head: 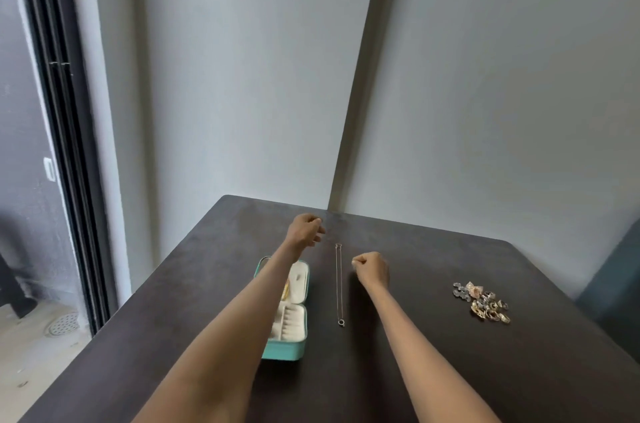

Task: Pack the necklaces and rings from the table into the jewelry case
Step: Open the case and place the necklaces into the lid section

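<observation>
Hands point(341, 249) curled, seemingly empty, over dark table point(450, 370), grey walls point(242, 76) behind

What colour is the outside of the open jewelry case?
Turquoise outside, cream lining: the rectangular jewelry case, head view.

On the dark counter point(450, 370) an open teal jewelry case point(289, 318) lies partly under the left forearm. Just right of it a thin necklace point(339, 284) lies stretched straight. The left hand point(306, 230) hangs loosely curled beyond the case; the right hand point(372, 268) is fisted beside the chain. A pile of rings point(483, 301) sits well apart to the right
</observation>
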Demonstrator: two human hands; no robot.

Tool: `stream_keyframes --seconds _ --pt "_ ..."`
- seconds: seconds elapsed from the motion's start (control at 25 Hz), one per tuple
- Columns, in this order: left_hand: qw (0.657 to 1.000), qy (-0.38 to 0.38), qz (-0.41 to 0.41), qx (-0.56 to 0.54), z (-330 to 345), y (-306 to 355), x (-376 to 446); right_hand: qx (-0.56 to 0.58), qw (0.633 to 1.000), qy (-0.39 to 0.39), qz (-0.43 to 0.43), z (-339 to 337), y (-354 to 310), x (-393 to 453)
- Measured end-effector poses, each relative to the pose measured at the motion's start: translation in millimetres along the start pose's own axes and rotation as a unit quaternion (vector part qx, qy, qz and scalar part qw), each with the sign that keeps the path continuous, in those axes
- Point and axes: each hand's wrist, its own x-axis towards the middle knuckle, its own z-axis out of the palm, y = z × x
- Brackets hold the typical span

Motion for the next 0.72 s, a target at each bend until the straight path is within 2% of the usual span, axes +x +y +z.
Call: stream_keyframes --seconds 0.2,0.4,0.52,0.6,0.68,0.72 --pt "0.999 -0.022 -0.026 0.041 34 -1 37 -0.054 0.998 -0.021 -0.017 22 -15 39" --pt "0.999 -0.012 -0.028 0.037 33 -8 56 -0.188 0.98 -0.001 -0.067 30 -27 53" --pt "0.999 -0.012 -0.023 0.037 32 -10 56 -0.2 0.976 -0.021 -0.081 31 -26 56" --pt "0.999 -0.013 -0.011 0.031 32 -11 53 -0.115 0.99 -0.059 -0.059 28 -24 57" --pt "1.0 -0.02 0.008 0.015 35 -7 49 0.086 0.989 -0.121 -0.006 17 -26 56" --pt "0.999 -0.028 0.016 0.004 37 -4 44 0.187 0.971 -0.15 0.025 9 -29 53"
